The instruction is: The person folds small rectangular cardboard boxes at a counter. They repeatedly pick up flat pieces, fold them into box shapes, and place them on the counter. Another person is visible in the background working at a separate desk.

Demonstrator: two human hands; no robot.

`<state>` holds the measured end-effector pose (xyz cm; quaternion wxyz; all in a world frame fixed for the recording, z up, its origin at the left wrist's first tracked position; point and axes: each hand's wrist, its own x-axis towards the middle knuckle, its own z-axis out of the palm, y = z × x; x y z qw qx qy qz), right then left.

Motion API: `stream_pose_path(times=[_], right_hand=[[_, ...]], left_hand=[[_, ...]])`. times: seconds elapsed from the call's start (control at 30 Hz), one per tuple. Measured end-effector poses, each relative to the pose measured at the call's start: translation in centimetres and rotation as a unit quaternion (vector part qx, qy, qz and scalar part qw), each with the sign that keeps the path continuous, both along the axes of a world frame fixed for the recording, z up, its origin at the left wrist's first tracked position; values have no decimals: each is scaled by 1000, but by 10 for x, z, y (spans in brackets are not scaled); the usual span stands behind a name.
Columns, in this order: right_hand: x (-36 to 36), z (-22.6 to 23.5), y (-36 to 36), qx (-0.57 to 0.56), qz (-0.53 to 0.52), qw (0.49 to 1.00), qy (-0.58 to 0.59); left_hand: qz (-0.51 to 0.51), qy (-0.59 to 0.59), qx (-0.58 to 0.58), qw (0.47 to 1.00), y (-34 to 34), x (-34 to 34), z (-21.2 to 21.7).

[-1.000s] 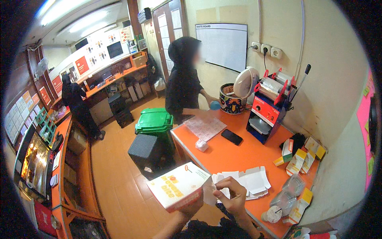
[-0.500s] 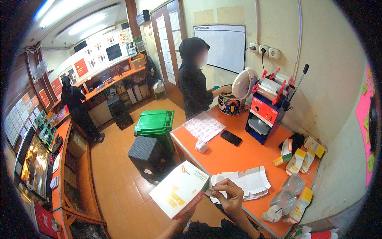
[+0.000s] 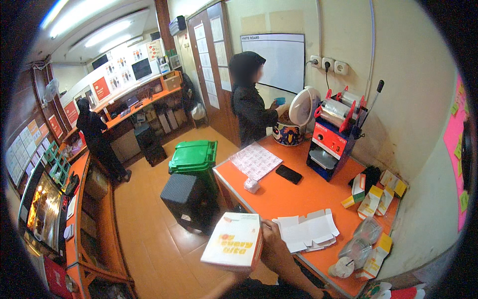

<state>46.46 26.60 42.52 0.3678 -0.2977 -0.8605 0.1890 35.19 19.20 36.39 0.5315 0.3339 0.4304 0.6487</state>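
Observation:
In front of me is a white folded paper food box [image 3: 231,241] with yellow and orange print, its top and front panels facing up. My left hand [image 3: 234,275] holds it from underneath; its fingers are hidden by the box. My right hand [image 3: 274,245] is closed against the box's right side, with its fingertips partly out of sight behind the edge. Just beyond my right hand, flat unfolded white cartons [image 3: 308,230] lie stacked at the near edge of the orange table [image 3: 254,202].
On the table are a phone [image 3: 289,174], a patterned paper sheet [image 3: 256,160], a red-and-blue cup sealing machine [image 3: 328,144], clear plastic containers [image 3: 359,249] and several small folded boxes [image 3: 371,202]. A person [image 3: 249,107] works at a patterned bucket [image 3: 289,134]. Left stand a black stool [image 3: 186,199] and green bin [image 3: 194,154].
The food box has turned and tilted, with another printed side now showing. My right hand has moved left and closer against its side. The person at the bucket now raises a blue cup.

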Motion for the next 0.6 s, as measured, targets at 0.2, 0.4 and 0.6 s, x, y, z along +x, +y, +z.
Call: stream_pose_path(times=[0.2,0.4,0.6], right_hand=[[39,-1,15,-320,-10,934,162],[32,2,7,-267,-46,947,173],[23,0,5,-168,-66,954,237]], left_hand=[[-32,-11,-8,999,5,-4,1],[-34,-28,-1,999,23,-5,4],[-18,-39,6,999,37,-11,6]])
